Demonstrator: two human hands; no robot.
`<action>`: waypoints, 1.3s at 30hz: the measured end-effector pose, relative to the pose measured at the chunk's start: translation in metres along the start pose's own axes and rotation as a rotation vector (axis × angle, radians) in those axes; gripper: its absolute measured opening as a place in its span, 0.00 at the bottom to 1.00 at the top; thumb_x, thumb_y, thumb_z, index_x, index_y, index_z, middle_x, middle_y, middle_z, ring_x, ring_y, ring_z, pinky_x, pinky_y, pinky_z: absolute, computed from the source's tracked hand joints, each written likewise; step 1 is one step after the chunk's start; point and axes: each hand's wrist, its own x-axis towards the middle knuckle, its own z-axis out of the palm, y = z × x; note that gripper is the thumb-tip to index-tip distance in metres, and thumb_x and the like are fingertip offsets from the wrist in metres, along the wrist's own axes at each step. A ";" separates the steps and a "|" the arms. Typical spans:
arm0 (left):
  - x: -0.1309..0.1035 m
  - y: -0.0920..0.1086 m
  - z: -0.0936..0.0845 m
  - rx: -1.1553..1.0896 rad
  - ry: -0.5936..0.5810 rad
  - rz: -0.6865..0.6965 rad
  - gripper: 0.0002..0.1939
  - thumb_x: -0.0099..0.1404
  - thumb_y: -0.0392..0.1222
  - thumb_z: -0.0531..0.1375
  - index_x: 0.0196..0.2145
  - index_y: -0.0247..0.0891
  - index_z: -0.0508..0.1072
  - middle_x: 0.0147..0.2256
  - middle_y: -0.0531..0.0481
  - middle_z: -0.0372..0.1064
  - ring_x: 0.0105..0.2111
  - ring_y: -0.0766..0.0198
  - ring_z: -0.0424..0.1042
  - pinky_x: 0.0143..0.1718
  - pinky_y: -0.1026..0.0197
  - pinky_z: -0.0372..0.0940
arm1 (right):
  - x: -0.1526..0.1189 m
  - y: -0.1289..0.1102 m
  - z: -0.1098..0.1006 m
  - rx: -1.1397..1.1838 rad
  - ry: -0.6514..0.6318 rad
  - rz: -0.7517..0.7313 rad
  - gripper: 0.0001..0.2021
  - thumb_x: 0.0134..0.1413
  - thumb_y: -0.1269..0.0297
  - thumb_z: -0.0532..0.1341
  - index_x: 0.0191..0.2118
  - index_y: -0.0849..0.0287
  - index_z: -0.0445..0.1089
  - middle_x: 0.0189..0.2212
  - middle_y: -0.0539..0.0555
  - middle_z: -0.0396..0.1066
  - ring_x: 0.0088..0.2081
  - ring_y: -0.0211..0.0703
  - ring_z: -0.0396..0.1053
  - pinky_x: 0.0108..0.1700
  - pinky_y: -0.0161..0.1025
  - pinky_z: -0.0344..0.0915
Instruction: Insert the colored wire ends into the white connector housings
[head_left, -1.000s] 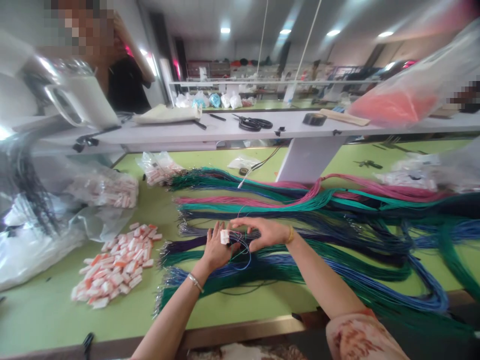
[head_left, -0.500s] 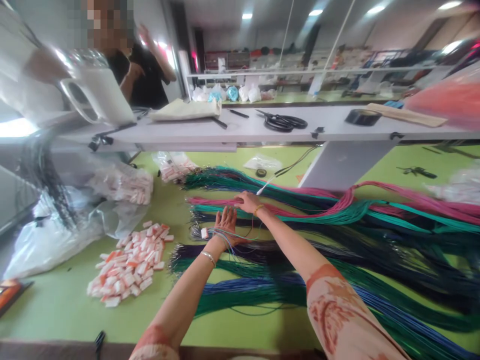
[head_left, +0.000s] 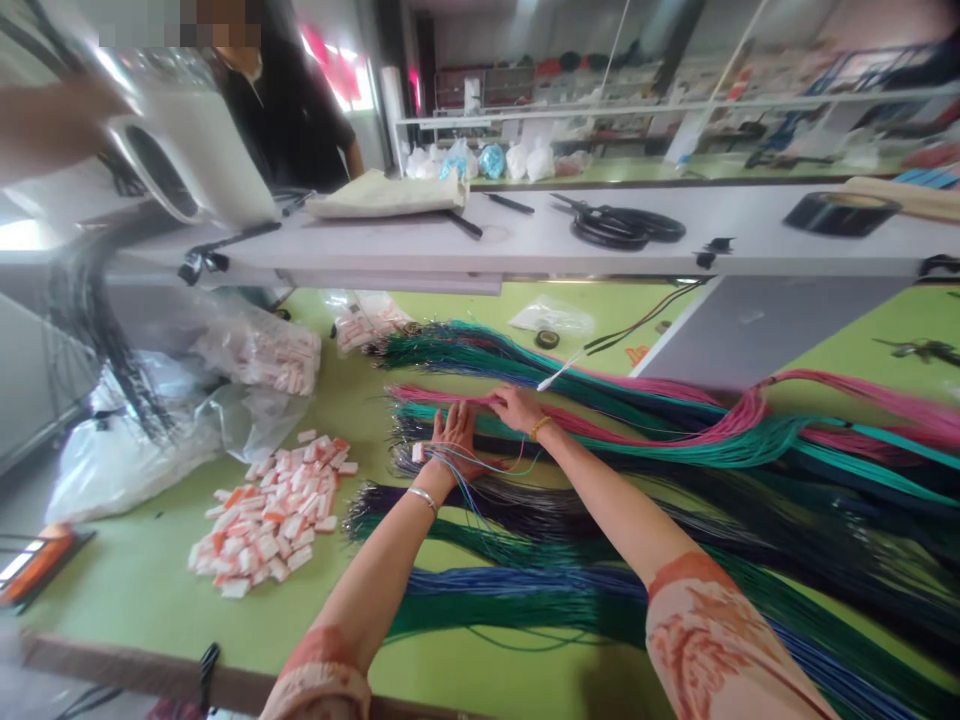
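Observation:
Long bundles of wires lie across the green table (head_left: 255,625). My left hand (head_left: 456,440) rests flat on the teal and dark bundles, its fingers spread. Over its back lie thin loose wires with a white connector (head_left: 418,453) near the wrist. My right hand (head_left: 517,408) is just to the right, its fingers closed at the pink wire bundle (head_left: 439,395). Left of the hands is a pile of white and orange connectors (head_left: 274,515). Green bundles (head_left: 420,350) run behind the hands, and blue wires (head_left: 487,580) run in front.
A white shelf (head_left: 360,250) crosses behind, bearing a white jug (head_left: 202,150), black scissors (head_left: 622,222) and black tape (head_left: 840,213). Plastic bags of connectors (head_left: 262,350) sit at the left. An orange cutter (head_left: 37,565) lies far left. A person in black (head_left: 292,110) stands beyond the shelf.
The camera view has shifted. My left hand stays flat on the wires and my right hand remains at the pink bundle. The person behind the shelf has lowered the raised hand and reaches toward the jug.

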 end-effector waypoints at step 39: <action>0.004 -0.019 0.007 -0.019 0.113 -0.079 0.44 0.57 0.70 0.54 0.59 0.33 0.64 0.52 0.35 0.63 0.56 0.44 0.59 0.65 0.41 0.39 | 0.049 -0.059 0.022 -0.294 -0.160 -0.086 0.17 0.62 0.64 0.55 0.53 0.67 0.65 0.48 0.70 0.71 0.45 0.54 0.71 0.43 0.41 0.64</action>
